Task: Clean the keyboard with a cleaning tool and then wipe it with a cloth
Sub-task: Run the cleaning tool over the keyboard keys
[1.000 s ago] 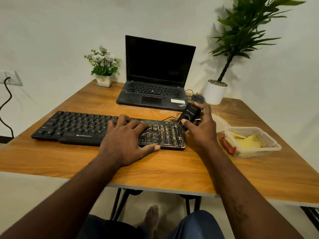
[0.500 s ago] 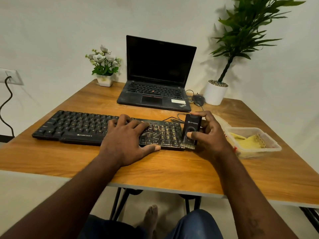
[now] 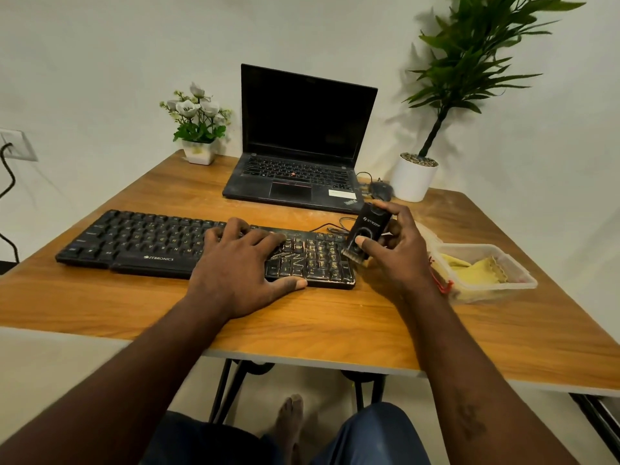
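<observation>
Right grip [image 3: 399, 260] holds brush [image 3: 367, 229] | tub [image 3: 525, 281]: yellow cloth [image 3: 476, 271]

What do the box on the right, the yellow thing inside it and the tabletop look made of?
The box looks like clear, slightly frosted plastic: its contents show through. The yellow cloth seems soft fabric, crumpled, with a zigzag-cut edge. The tabletop shows brown wood grain with a satin sheen; solid wood or laminate, I cannot tell.

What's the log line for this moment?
stage: brushing | left hand: rests on keyboard | right hand: grips cleaning brush | cloth: in container
</observation>
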Available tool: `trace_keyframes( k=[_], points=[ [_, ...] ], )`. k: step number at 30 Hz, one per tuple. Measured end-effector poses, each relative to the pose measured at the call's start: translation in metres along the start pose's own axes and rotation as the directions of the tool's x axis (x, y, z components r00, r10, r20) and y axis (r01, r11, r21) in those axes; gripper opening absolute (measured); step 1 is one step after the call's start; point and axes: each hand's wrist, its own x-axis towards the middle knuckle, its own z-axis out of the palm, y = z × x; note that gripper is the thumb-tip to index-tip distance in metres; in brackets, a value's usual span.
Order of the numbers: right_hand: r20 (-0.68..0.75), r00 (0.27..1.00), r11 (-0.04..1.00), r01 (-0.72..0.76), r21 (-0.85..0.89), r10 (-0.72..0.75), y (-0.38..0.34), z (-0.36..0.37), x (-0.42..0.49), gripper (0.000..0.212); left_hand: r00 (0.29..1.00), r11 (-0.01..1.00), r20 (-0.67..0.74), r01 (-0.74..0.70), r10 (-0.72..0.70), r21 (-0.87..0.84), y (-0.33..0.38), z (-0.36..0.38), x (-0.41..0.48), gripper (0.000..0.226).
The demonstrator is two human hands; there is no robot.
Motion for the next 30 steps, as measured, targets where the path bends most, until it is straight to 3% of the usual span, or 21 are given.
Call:
trace_keyframes(
  k=[5, 10, 15, 19, 23, 27, 30],
  points=[
    [0.132, 0.991, 0.996, -0.006, 0.087, -0.006, 0.004, -0.011, -0.009, 0.056, 1.0, 1.0, -0.001, 0.009, -0.009, 0.005, 0.001, -0.001, 0.0, 0.101],
    [-0.022, 1.0, 0.999, 0.002, -0.052, -0.003, 0.001, 0.004, -0.009, 0.064, 1.0, 1.0, -0.005, -0.003, 0.003, -0.006, 0.0, 0.001, 0.0, 0.098],
    [0.084, 0.995, 0.999, 0.053, -0.011, -0.052, 0.001, -0.007, -0.022, 0.055, 1.0, 1.0, 0.001, 0.003, -0.003, 0.008, 0.001, -0.001, 0.0, 0.099],
    [-0.033, 0.997, 0.989, 0.064, -0.134, -0.069, 0.001, 0.0, -0.019, 0.062, 1.0, 1.0, 0.001, 0.002, -0.002, -0.004, 0.0, -0.001, 0.0, 0.1],
    [0.074, 0.992, 0.99, 0.113, -0.088, -0.107, 0.003, -0.006, -0.029, 0.057, 1.0, 1.0, 0.006, 0.006, -0.006, 0.004, 0.001, -0.001, 0.0, 0.101],
    [-0.021, 0.981, 0.952, 0.18, -0.249, -0.191, 0.003, -0.005, -0.03, 0.065, 1.0, 1.0, 0.013, 0.01, -0.01, 0.009, 0.0, -0.002, 0.0, 0.102],
    [0.049, 0.98, 0.943, 0.198, -0.266, -0.192, 0.006, -0.006, -0.035, 0.056, 1.0, 1.0, 0.008, 0.007, -0.007, -0.001, 0.0, -0.002, -0.001, 0.101]
  ],
)
